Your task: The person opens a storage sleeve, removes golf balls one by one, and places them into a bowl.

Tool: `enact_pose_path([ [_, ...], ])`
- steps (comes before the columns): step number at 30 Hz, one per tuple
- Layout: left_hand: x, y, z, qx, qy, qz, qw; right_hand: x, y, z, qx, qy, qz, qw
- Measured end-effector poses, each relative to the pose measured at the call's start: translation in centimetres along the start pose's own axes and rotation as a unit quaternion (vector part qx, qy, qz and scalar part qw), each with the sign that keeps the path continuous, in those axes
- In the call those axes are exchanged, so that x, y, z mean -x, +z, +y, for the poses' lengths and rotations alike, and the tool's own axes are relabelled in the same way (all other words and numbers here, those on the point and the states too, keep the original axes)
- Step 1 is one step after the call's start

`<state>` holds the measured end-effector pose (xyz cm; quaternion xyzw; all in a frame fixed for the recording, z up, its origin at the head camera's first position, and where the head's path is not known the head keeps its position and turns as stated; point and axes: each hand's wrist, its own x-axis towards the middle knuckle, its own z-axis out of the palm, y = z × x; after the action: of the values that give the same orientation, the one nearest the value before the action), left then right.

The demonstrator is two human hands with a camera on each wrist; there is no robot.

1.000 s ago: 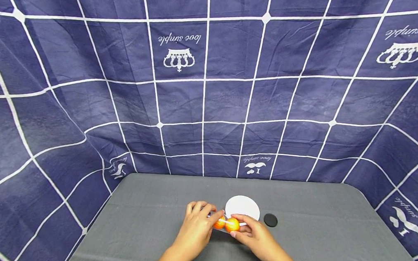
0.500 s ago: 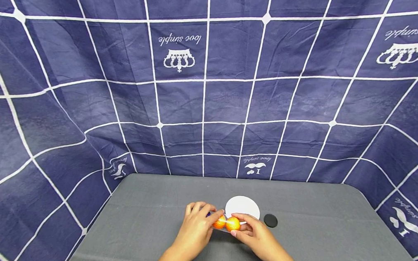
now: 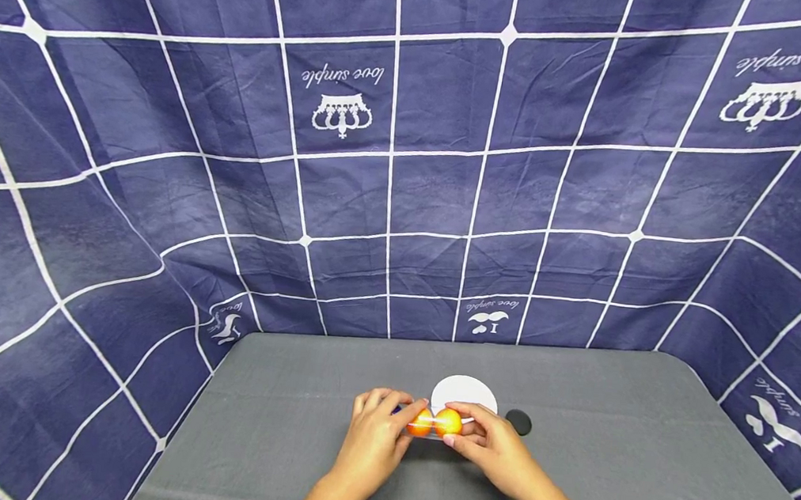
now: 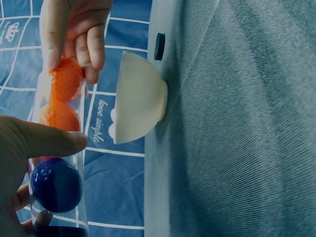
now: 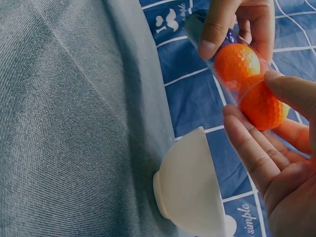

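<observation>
A clear plastic tube (image 4: 81,195) with a dark end is held sideways above the table by my left hand (image 3: 373,434), thumb across its wall. Inside it, a glossy blue ball (image 4: 57,185) lies toward the dark end, beside an orange ball (image 5: 237,64). At the other end of the tube, a dimpled orange golf ball (image 5: 264,106) sits at the rim, partly out. My right hand (image 3: 493,453) pinches that golf ball between thumb and fingers. A white bowl (image 4: 138,98) stands on the table just beyond the hands.
A flat black disc (image 3: 518,422) lies on the grey tabletop (image 3: 604,458), right of the bowl. Blue cloth with white lines (image 3: 434,197) hangs behind the table and along both sides.
My right hand and the golf ball have shifted slightly up in the head view, so the tube lies a little more level. The left hand has barely moved.
</observation>
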<state>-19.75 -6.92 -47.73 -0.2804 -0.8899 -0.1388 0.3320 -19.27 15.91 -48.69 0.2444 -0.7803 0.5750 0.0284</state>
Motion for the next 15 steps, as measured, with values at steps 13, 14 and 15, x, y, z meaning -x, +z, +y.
enact_pose_path([
  [13,0.26,0.53,-0.03,0.043,-0.030,0.010,0.9986,-0.20,-0.51,-0.15,0.000,0.002,0.013,1.000],
  [14,0.25,0.55,-0.05,0.046,-0.033,0.010,0.9984,-0.22,-0.56,-0.19,0.000,0.003,0.014,1.000],
  [15,0.23,0.57,-0.08,0.047,-0.036,0.010,0.9982,-0.24,-0.61,-0.23,0.002,0.004,0.017,1.000],
])
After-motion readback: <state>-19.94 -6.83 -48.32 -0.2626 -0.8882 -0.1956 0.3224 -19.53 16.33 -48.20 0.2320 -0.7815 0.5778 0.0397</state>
